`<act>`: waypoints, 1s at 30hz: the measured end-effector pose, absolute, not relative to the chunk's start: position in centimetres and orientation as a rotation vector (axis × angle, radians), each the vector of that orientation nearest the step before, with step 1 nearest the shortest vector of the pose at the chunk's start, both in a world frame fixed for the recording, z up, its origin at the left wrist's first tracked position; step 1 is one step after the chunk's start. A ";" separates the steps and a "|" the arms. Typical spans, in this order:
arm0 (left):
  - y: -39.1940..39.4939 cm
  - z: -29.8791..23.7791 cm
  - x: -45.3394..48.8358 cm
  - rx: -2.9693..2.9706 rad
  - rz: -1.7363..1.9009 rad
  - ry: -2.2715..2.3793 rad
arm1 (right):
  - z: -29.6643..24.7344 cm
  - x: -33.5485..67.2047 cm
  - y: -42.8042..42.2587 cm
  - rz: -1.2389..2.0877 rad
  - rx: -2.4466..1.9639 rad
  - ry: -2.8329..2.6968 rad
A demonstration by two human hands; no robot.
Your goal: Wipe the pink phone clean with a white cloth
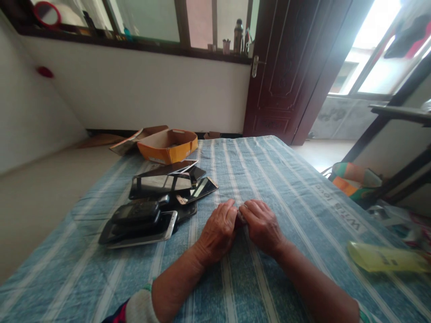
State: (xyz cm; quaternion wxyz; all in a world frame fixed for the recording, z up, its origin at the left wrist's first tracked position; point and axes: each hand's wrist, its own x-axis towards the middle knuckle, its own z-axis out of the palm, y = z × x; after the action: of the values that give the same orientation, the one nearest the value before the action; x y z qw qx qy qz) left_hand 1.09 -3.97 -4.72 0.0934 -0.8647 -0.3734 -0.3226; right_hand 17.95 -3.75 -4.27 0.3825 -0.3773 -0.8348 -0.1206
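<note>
Head view: my left hand and right hand are both curled closed, gripping one small thing between them, just above or on the striped cloth; I cannot tell which. It looks dark and reddish (only a narrow bit shows; my fingers hide the rest, so its full shape is unclear). I count one thing in my two hands. Left of them lie phones in an overlapping pile, at least five, the exact number hidden. Beyond the pile stands one open orange box. At my right lies one yellow packet, blurred. One door and one flask show behind.
</note>
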 end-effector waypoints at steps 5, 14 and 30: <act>-4.1 -4.9 0.9 -2.590 -0.941 -1.104 | -4.3 18.0 -3.8 -0.286 -0.988 -2.140; -4.5 -4.4 1.4 -2.605 -1.028 -1.116 | -4.2 18.1 -4.1 -0.278 -0.999 -2.123; -4.8 -4.0 1.7 -2.542 -1.017 -1.087 | -4.3 18.5 -3.9 -0.200 -1.033 -2.087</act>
State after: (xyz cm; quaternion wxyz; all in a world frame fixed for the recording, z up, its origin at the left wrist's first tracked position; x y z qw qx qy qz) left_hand 1.69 -4.75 -3.99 0.0978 -0.8588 -0.3673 -0.3436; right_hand 18.54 -3.86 -4.30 0.3914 -0.4068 -0.8216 -0.0789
